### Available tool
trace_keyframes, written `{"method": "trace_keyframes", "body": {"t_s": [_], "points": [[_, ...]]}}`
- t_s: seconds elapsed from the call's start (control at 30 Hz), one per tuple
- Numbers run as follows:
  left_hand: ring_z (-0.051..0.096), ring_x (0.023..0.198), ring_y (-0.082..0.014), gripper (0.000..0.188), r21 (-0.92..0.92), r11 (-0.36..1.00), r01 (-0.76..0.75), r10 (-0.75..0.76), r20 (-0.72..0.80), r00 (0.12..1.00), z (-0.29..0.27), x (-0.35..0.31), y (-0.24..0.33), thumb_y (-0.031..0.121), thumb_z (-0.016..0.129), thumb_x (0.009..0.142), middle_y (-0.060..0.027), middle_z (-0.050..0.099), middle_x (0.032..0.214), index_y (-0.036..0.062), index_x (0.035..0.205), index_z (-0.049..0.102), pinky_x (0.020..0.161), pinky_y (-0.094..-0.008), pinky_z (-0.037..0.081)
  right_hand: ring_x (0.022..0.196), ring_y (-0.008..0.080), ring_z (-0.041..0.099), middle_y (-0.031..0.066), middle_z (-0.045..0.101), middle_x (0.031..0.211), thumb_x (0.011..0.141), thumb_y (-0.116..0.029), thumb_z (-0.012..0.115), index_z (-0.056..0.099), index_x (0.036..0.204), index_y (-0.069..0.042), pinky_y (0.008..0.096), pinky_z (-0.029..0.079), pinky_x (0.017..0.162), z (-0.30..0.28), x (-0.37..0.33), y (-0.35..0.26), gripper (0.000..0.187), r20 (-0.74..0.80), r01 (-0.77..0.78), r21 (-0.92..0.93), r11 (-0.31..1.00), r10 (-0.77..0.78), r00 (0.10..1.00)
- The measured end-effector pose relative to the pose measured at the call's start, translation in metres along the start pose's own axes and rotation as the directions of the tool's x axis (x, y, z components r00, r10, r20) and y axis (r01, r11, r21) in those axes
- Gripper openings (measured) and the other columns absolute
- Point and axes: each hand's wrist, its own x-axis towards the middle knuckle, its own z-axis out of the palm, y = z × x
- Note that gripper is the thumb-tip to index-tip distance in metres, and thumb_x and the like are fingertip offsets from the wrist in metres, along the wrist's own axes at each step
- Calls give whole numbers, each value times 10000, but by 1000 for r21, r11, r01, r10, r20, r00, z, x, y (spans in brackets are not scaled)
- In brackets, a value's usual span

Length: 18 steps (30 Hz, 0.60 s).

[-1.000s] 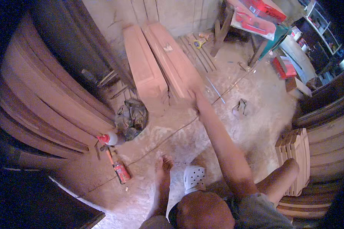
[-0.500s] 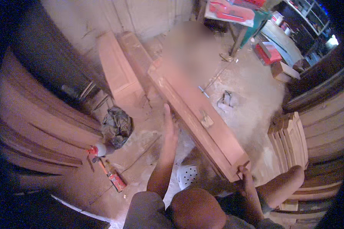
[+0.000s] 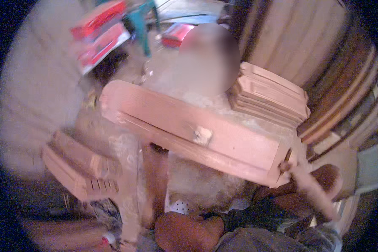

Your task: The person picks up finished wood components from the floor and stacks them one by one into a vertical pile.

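Observation:
A long pinkish wooden panel (image 3: 222, 126) with a framed, recessed face lies slantwise across the view in front of me. On its face rests a small pale scrap (image 3: 203, 135), its kind unclear. My right hand (image 3: 286, 167) grips the panel's right end, fingers closed at the corner. What looks like my left forearm (image 3: 154, 185) rises to the panel's near edge. The left hand itself is hidden or smeared there, so its fingers cannot be made out.
Several similar panels are stacked (image 3: 273, 94) beyond the right end. More wooden pieces (image 3: 77, 166) lie low on the left, beside a dark crumpled bag (image 3: 107, 214). Red items (image 3: 101, 38) and a green stand (image 3: 145, 29) are at the far left. Boards (image 3: 294, 33) lean at the far right.
My view has swung right, so surroundings have shifted left. The panel has turned closer to level across the view. My right hand stays on its end; my left hand no longer shows clearly.

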Motion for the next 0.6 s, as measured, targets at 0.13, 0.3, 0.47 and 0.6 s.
{"method": "trace_keyframes", "body": {"t_s": [0.13, 0.3, 0.47, 0.6], "points": [[467, 1126, -238, 521, 24, 992, -125, 123, 92, 988, 106, 34, 82, 278, 572, 901, -147, 437, 1275, -23, 1288, 397, 997, -344, 344, 977, 180, 560, 84, 563, 1106, 757, -360, 688, 402, 1308, -35, 299, 448, 886, -22, 47, -94, 700, 141, 165, 142, 976, -185, 973], [444, 1167, -270, 558, 249, 954, -167, 62, 381, 922, 241, 104, -9, 233, 573, 876, -172, 421, 1292, -20, 1322, 353, 1019, -351, 330, 1147, 243, 502, 90, 529, 1245, 750, -491, 668, 438, 1310, -100, 408, 364, 989, -133, 135, -125, 720, -22, 97, 263, 960, -95, 995], [393, 1228, -305, 686, 488, 566, -665, 295, 633, 716, 286, 149, -132, 217, 628, 808, -169, 410, 1313, 45, 1381, 293, 1065, -378, 278, 1163, 238, 492, 88, 524, 1282, 762, -494, 660, 489, 1295, -153, 454, 362, 976, -191, 248, -77, 655, -112, 214, 501, 839, -183, 977], [370, 1240, -272, 766, 155, 988, 4, -54, 324, 944, 330, 171, -240, 350, 661, 778, -119, 406, 1317, 62, 1385, 294, 1067, -424, 254, 1171, 241, 498, 75, 529, 1293, 798, -493, 635, 493, 1297, -162, 456, 374, 979, -240, 328, -52, 615, -94, 177, 593, 785, -151, 984]]}}
